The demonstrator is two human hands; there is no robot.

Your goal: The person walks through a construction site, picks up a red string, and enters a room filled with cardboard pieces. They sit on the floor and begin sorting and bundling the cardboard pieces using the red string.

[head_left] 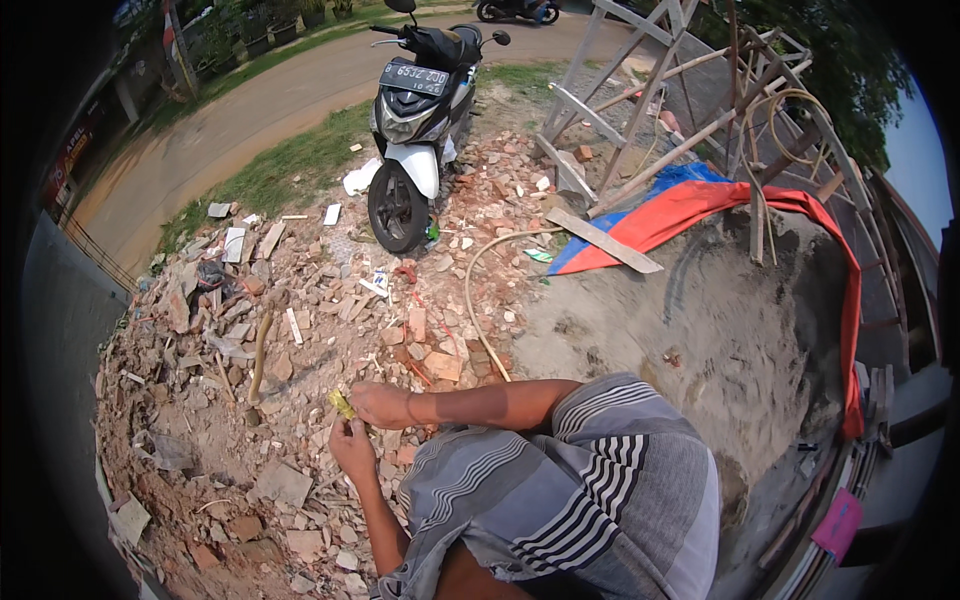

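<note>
Pinching small yellow-green object [341, 403] between both hands [380, 405], over broken-brick rubble [285, 485]; motorbike [412, 165] standing beyond.

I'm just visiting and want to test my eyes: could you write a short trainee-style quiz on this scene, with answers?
1. Multiple choice: what colours show on the tarp along the edge of the grey sandy heap?
A) green and white
B) red and blue
C) black and yellow

2. True or false: the motorbike is standing up.

3. Fill in the colour: the left hand and right hand come close together at a small ____ object.

Key:
1. B
2. True
3. Yellow-green (the object is too small to identify)
</note>
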